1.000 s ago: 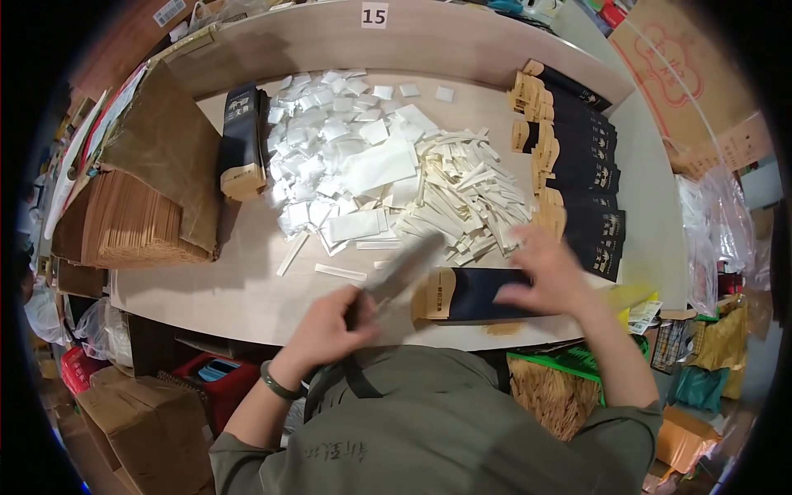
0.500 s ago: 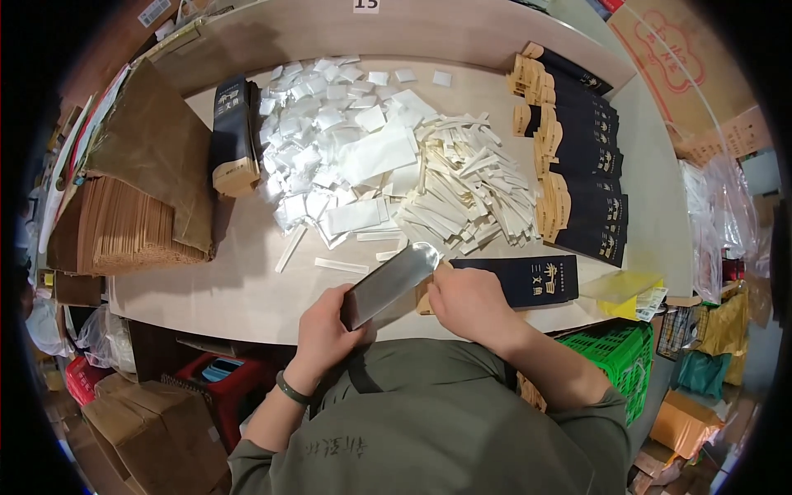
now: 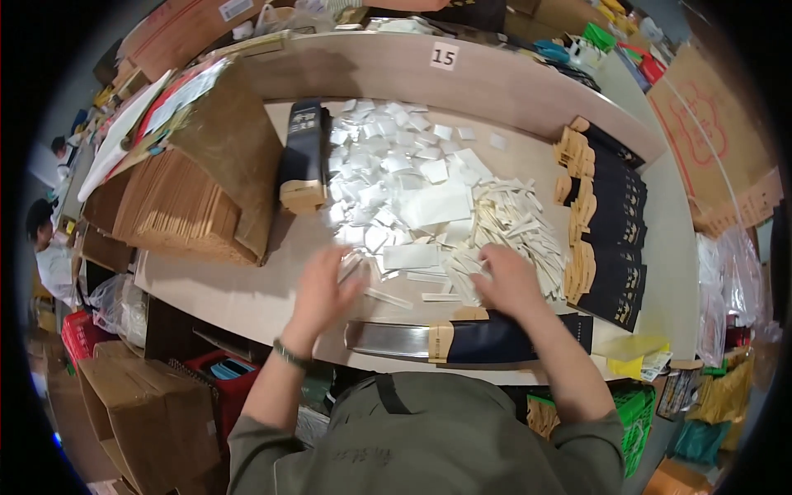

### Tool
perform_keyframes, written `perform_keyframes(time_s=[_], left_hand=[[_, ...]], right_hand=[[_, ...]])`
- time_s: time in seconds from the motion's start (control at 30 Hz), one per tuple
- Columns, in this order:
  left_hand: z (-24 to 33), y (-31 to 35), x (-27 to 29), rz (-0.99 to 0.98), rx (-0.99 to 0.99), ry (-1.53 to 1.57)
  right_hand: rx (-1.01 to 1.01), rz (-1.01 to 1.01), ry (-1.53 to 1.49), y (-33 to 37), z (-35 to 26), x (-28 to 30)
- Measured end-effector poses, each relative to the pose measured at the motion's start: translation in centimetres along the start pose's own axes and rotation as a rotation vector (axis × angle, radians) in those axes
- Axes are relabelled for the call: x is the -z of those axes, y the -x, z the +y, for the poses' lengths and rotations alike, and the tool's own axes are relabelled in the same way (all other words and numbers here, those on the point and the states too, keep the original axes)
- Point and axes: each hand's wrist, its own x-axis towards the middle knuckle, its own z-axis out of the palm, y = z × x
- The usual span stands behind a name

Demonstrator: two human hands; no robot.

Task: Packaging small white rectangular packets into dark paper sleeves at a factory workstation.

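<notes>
My left hand [image 3: 323, 289] reaches over the table, fingers and thumb apart, beside the lower left edge of a heap of small silvery-white square packets [image 3: 371, 202]. At the near side of a pile of narrow cream paper-wrapped strips [image 3: 516, 219] is my right hand [image 3: 511, 283], its thumb and fingers spread at the strips. Both hands are slightly blurred. Before me lies a shiny metal plate [image 3: 389, 339], one end inside a dark blue paper sleeve [image 3: 487, 342] with a tan band. Larger flat white packets [image 3: 437, 204] lie between the two heaps.
An open carton [image 3: 235, 157] of brown card pieces stands at left, next to a stack of dark sleeves [image 3: 304, 157]. More dark sleeves with tan ends [image 3: 610, 247] overlap along the right side. A yellow tray [image 3: 635, 353] sits at the front right corner, above a green crate [image 3: 639, 421].
Both hands have let go of the metal plate and sleeve; the plate now lies partly inside the sleeve on the table. The hands have moved forward to the packets and strips. The view has shifted.
</notes>
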Motion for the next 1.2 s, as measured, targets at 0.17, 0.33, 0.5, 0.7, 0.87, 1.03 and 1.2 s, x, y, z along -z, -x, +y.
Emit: perform_keyframes(time_s=[0.17,0.33,0.5,0.7,0.87,1.03,1.2], left_hand=[[-1.8,-4.5,-0.8,-0.061,0.043,0.026],[-2.7,-5.2,-1.4,0.053,0.053,0.081],[0.3,-3.1,2.2,0.118,0.157,0.376],[3.7,8.0,-2.4,0.047,0.383,0.629],[5.1,8.6,-2.7,0.061,0.050,0.116],[4.3,9.2,-2.6,0.034,0.041,0.128],[4.9,8.7,-0.9,0.086,0.167,0.150]], right_hand=[[-0.060,-0.214,0.112,-0.2,1.2,-0.2],[-0.042,-0.099,0.123,-0.4,1.8,-0.5],[0.050,-0.011,0.186,0.1,1.5,-0.3],[0.180,-0.156,-0.047,-0.8,-1.9,-0.8],[0.608,-0.068,-0.080,-6.6,-3.5,-5.8],[0.143,-0.221,-0.222,-7.1,-5.3,-6.9],[0.202,-0.043,-0.254,-5.6,-6.8,-4.0]])
